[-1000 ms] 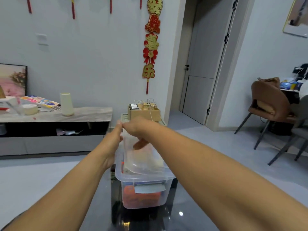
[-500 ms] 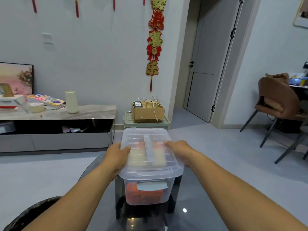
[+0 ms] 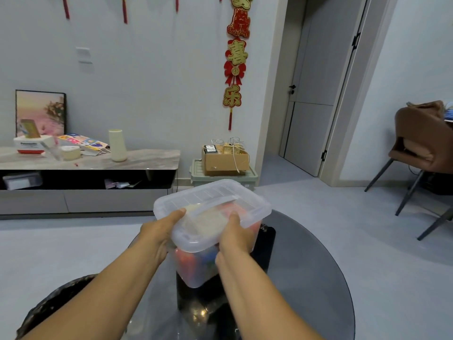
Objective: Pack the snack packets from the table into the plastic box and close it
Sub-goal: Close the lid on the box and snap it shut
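Observation:
A clear plastic box (image 3: 196, 268) stands on the dark round glass table (image 3: 306, 278), turned at an angle to me. Red, orange and blue snack packets (image 3: 190, 262) show through its walls. The clear lid (image 3: 210, 204) lies on top of the box, with pale packets visible beneath it. My left hand (image 3: 159, 231) grips the lid's near-left edge, thumb on top. My right hand (image 3: 236, 238) holds the near-right edge and side of the box, thumb pressed on the lid.
Beyond the table stands a low TV cabinet (image 3: 85, 177) with a cream vase (image 3: 117, 146) and boxes. A cardboard box (image 3: 224, 159) sits on a green crate by the wall. A brown chair (image 3: 421, 148) is at the right. A dark round seat (image 3: 51, 307) lies at my lower left.
The lid went from held above the box to resting on it. Since half a second ago the box has rotated and my hands have shifted to its near corners.

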`<state>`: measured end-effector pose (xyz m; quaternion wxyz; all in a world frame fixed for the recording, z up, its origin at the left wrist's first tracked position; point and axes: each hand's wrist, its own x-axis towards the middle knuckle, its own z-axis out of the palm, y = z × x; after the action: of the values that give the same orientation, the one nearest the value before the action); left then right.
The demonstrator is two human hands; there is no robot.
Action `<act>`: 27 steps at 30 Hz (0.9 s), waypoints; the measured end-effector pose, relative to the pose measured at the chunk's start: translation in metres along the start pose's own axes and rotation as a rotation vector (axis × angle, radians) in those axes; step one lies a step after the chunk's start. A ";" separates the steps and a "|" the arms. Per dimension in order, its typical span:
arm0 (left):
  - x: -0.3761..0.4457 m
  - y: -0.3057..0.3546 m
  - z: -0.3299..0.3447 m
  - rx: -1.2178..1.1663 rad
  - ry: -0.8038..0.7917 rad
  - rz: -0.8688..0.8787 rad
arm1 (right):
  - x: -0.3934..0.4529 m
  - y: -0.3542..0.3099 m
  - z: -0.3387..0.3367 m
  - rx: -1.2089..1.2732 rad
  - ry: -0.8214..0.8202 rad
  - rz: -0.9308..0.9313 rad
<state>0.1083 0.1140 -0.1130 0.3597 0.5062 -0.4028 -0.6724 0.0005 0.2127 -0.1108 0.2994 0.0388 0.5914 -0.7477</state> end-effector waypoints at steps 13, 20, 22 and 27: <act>0.032 0.038 -0.004 0.376 0.015 0.182 | 0.064 -0.055 -0.065 -0.219 -0.262 0.014; 0.065 0.057 0.020 0.869 0.064 0.332 | 0.088 -0.060 -0.043 -0.228 -0.353 0.004; 0.069 0.060 0.025 1.017 0.115 0.381 | 0.094 -0.063 -0.036 -0.278 -0.323 -0.116; 0.084 0.055 0.032 1.153 0.161 0.457 | 0.103 -0.067 -0.026 -0.588 -0.293 -0.331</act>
<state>0.0626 0.0213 -0.0907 0.1925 0.5692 -0.7705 -0.2126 -0.1248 0.2030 -0.1037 0.2543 -0.2525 0.7303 -0.5816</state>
